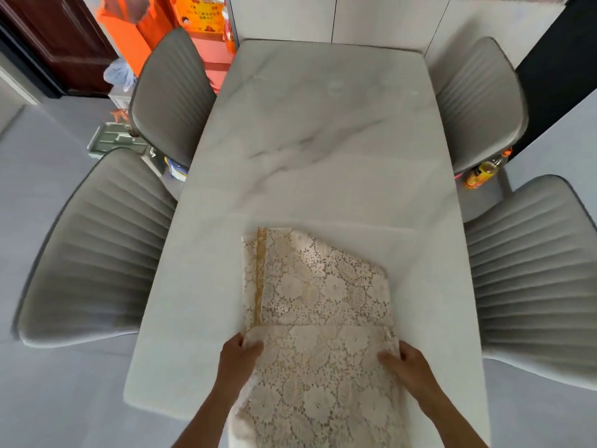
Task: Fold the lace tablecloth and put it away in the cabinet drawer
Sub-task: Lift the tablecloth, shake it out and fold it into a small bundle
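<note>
The cream and beige lace tablecloth [318,295] lies partly folded at the near end of the white marble table [323,130], with its near part draped over the table's front edge. A fold edge runs across it between my hands. My left hand [239,357] pinches the fold's left corner. My right hand [408,363] grips the fold's right corner, fingers on the cloth. No cabinet drawer is in view.
Two grey ribbed chairs stand at each side: near left [97,250], far left [172,98], far right [481,105], near right [533,273]. A bottle [484,171] sits on the floor at right. Orange boxes [161,21] and a tray [113,140] crowd the far left.
</note>
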A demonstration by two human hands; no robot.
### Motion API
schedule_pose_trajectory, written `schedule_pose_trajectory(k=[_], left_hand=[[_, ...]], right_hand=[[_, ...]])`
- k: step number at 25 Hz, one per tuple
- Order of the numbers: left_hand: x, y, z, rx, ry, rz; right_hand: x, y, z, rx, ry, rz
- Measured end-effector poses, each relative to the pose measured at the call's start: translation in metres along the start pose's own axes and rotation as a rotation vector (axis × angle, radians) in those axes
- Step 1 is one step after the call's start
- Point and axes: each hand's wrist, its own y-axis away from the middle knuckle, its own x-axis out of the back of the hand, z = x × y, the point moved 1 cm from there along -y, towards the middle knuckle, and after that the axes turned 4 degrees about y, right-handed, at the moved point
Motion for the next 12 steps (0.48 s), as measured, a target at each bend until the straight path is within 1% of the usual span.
schedule_pose_trajectory(k=[1,3,5,7,8,10,11,12], left_hand=[[-0.005,0.003,0.011,-0.076,-0.009,-0.031],[-0.009,0.014,0.039,-0.32,-0.051,-0.071],[-0.009,0.021,0.083,-0.522,-0.066,-0.075],[0.001,0.022,0.136,-0.66,0.017,-0.021],[0.008,0.02,0.163,-0.721,0.052,0.034],[0.022,0.012,0.205,-0.782,0.063,0.141],[0.025,0.005,0.216,-0.758,0.084,0.152],[0.026,-0.003,0.219,-0.676,0.112,0.133]], right_hand=[[-0.001,0.005,-0.009,0.052,-0.036,-0.014],[-0.002,0.019,-0.042,0.208,-0.131,0.0],[0.008,0.031,-0.089,0.39,-0.2,0.092],[0.025,0.042,-0.137,0.543,-0.226,0.211],[0.034,0.046,-0.158,0.621,-0.237,0.259],[0.05,0.044,-0.187,0.722,-0.272,0.318],[0.054,0.035,-0.196,0.717,-0.263,0.332],[0.056,0.023,-0.198,0.664,-0.233,0.33]])
